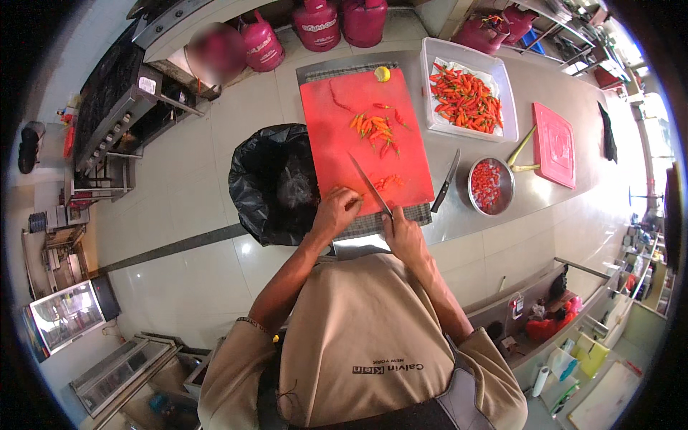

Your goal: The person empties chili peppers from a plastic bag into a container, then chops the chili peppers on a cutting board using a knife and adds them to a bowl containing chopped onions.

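Gripping knife [370, 184], right hand [403, 231] angled it across board [331, 152] | left hand [340, 209] curled, contents indiscernible | bag [251, 188] stood beside board, presumably for scraps.

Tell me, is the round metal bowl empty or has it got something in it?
Not empty: inside the metal bowl, chopped red chilli pieces cover most of the bottom. I cannot tell how deep.

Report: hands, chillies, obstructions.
Right hand gripping knife. Left hand at red board, near left corner. Cut chillies beside that knife. Spare knife lies beside board.
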A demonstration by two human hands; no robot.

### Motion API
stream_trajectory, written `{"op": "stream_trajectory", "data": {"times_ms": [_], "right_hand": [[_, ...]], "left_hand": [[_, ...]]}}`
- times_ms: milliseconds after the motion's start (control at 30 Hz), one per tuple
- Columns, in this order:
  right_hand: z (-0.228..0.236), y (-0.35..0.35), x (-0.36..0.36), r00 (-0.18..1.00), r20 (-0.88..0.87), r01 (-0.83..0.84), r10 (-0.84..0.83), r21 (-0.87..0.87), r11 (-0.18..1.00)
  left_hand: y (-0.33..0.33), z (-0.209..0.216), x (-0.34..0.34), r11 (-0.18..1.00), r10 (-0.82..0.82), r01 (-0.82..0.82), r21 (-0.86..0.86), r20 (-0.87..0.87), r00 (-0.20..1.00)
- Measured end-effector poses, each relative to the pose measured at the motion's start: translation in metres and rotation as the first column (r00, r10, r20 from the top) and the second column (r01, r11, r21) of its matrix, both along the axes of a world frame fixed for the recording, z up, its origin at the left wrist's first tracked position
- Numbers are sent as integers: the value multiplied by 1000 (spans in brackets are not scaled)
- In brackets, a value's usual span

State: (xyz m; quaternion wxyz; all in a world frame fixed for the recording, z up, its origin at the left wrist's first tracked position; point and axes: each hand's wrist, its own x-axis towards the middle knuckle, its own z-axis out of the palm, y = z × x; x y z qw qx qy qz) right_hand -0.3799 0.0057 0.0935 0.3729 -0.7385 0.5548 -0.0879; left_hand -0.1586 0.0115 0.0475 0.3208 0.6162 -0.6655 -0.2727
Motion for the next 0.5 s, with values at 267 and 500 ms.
{"op": "stream_trajectory", "data": {"times_ms": [267, 500], "right_hand": [[-1, -2, 14, 987, -149, -65, 68, 26, 998], [-4, 3, 20, 982, -179, -48, 62, 80, 996]], "left_hand": [[2, -6, 1, 990, -98, 107, -88, 109, 989], [-17, -16, -3, 961, -228, 250, -115, 177, 958]]}}
